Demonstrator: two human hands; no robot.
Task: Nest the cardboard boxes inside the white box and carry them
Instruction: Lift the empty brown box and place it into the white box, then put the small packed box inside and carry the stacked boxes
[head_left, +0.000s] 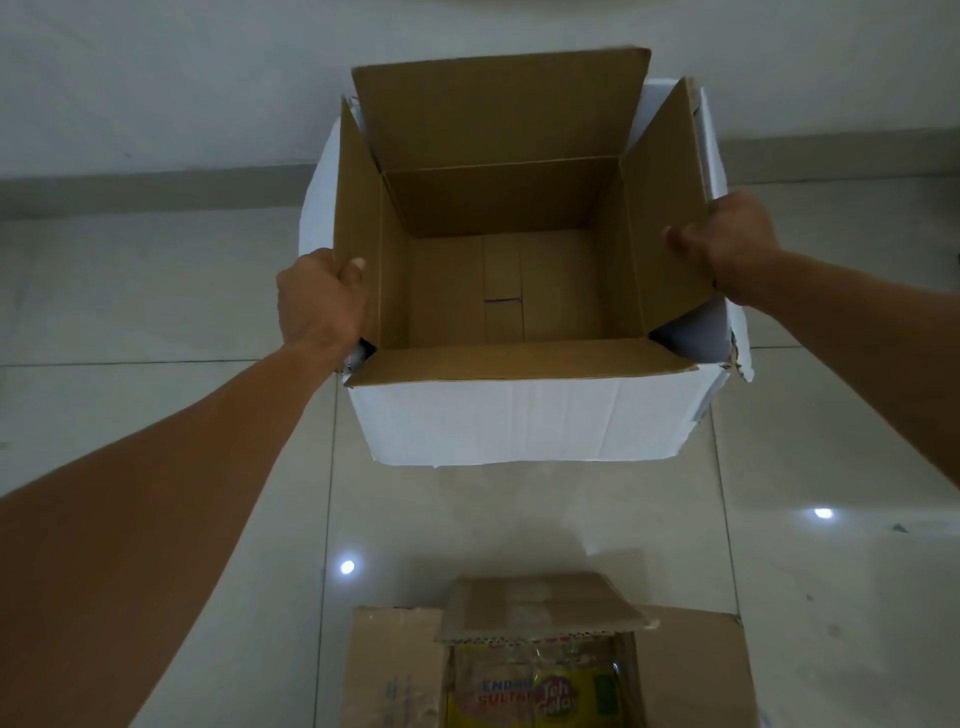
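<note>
The left hand (319, 301) and right hand (727, 244) gripped the brown box's (498, 208) side flaps. It sat nested in the white box (519, 421). A printed box (540, 675) lay near on the floor (156, 322).

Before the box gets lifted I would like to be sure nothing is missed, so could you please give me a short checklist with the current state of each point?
1. Left hand grips the left flap of the white box: ok.
2. Right hand grips the right flap: ok.
3. Box interior free of loose items: ok, only the bare bottom shows.
4. All flaps open and upright: ok.
5. Cardboard boxes nested inside: not ok, they lie on the floor nearer the person.
6. Box bottom sound: cannot tell; the near right corner looks torn.
</note>
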